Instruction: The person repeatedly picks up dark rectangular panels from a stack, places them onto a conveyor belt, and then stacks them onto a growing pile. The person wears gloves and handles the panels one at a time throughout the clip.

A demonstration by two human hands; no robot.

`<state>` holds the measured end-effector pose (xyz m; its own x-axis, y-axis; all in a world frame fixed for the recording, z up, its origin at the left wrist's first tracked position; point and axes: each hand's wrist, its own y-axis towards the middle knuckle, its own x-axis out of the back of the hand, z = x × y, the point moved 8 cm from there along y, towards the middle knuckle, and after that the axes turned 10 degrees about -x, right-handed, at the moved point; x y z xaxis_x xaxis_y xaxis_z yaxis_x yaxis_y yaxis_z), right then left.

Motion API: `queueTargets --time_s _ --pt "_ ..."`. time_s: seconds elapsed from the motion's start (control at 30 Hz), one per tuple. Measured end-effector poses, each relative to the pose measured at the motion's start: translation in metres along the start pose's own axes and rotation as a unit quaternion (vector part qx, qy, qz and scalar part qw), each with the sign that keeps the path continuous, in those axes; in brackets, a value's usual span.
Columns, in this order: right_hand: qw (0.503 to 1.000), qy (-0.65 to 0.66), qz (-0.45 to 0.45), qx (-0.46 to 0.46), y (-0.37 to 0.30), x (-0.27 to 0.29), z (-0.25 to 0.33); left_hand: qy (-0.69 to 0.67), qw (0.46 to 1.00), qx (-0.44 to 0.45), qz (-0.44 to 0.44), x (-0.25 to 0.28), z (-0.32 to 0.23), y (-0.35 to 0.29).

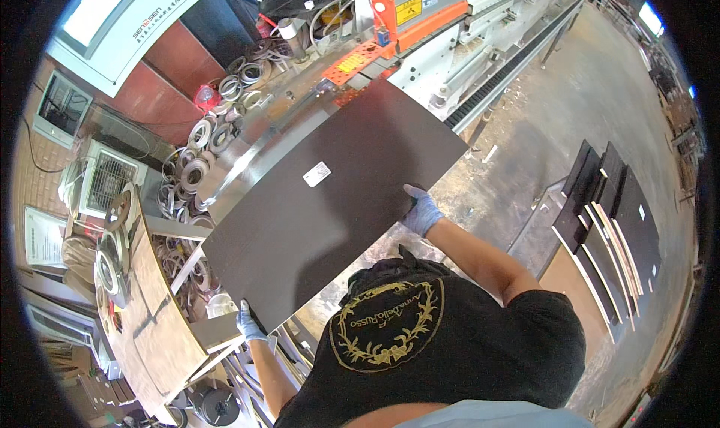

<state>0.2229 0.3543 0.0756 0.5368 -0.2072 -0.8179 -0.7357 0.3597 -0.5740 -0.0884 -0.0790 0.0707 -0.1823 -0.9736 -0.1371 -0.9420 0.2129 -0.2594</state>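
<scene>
Fwd of grips [250, 321] [422, 211], dk panel [330, 211]

Bright light glares off the metal table [251, 155], shadows darken the board [337, 207], and fisheye edges curve strongly.

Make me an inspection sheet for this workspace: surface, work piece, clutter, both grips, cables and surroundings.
Surface: shiny metal table partly beneath the panel; contact between them cannot be told.
Work piece: dark panel, rectangular, with a white label on its face.
Clutter: banding rolls heaped beyond the table's left side; more rolls on a wooden board at left.
Left grip: gloved, holding the panel near its near-left corner.
Right grip: gloved, holding the near long edge farther right, thumb on top.
Cables: thin dark cable on the left wall.
Surroundings: orange-and-white machine ahead; stacked boards at right on a concrete floor.
</scene>
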Motion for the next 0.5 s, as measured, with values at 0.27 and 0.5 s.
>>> queueTargets --time_s 0.27,0.5 --pt "0.983 -0.175 -0.060 0.024 0.021 -0.035 -0.008 -0.033 0.998 0.019 0.054 0.008 0.015 0.092" --pt "0.937 -0.340 -0.033 0.077 0.009 -0.073 -0.009 -0.062 0.982 0.142 0.106 -0.062 0.001 0.097"
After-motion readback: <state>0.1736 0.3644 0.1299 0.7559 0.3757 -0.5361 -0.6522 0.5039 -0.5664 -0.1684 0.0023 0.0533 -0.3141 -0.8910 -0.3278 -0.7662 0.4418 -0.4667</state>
